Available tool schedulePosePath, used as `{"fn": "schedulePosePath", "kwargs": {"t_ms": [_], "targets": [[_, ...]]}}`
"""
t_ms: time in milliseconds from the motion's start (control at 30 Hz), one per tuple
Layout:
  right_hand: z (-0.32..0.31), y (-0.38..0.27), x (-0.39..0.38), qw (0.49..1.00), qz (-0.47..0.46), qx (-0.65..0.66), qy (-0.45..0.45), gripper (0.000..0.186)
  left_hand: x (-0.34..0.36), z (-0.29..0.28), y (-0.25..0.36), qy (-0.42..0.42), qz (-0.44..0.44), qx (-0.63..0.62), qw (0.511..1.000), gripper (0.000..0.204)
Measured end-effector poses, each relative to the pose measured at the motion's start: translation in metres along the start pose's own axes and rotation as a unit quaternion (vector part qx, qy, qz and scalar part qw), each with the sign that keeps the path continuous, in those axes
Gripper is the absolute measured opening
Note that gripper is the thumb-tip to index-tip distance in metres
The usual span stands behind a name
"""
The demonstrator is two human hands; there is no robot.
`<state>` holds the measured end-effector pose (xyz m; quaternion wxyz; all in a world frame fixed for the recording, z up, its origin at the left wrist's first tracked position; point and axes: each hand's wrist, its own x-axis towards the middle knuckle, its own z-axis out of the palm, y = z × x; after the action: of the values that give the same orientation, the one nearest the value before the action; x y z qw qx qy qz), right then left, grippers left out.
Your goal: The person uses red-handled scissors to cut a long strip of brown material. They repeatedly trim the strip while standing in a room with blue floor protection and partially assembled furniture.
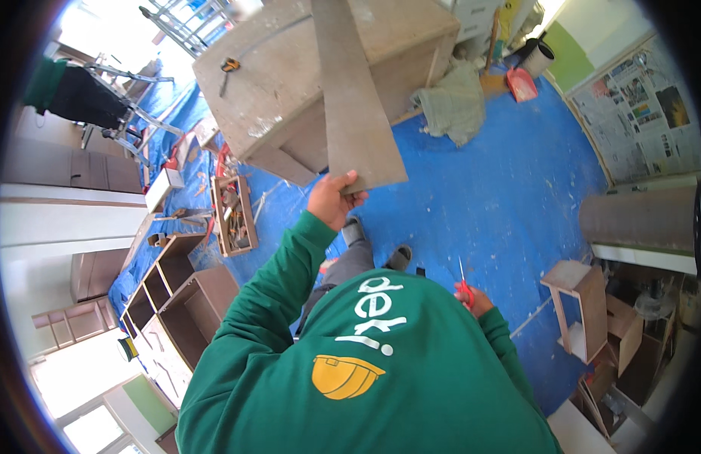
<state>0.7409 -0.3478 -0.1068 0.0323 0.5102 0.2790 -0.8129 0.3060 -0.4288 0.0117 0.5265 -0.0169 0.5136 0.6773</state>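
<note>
While left hand (332, 201) pinched its near end, long grey-brown board (355, 106) extended forward. Right of board, right hand (481, 301) clasped red-handled, thin-bladed tool (465, 290).

Bench (278, 79) and blue sheet (509, 181)
A screwdriver (229, 66) lies on the wooden bench; on the sheet rest a crate (247, 215) near the bench and, farther right, a cloth (455, 106) and a dustpan (521, 85).

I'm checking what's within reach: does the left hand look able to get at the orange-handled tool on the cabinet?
Probably not: the left hand is holding the long board, and the orange-handled tool lies farther off on top of the wooden cabinet. Nothing seems to cover it.
</note>
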Motion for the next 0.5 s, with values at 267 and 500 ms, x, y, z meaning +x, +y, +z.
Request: {"fn": "schedulePosePath", "kwargs": {"t_ms": [267, 500], "targets": [[-0.024, 0.009, 0.062, 0.919, -0.076, -0.387, 0.008, 0.016, 0.023, -0.018, -0.023, 0.012, -0.013, -0.051, 0.999, 0.024], [0.069, -0.08, 0.107, 0.887, -0.132, -0.435, 0.082, 0.019, 0.005, -0.037, -0.033, 0.046, -0.044, -0.035, 0.997, 0.024]]}}
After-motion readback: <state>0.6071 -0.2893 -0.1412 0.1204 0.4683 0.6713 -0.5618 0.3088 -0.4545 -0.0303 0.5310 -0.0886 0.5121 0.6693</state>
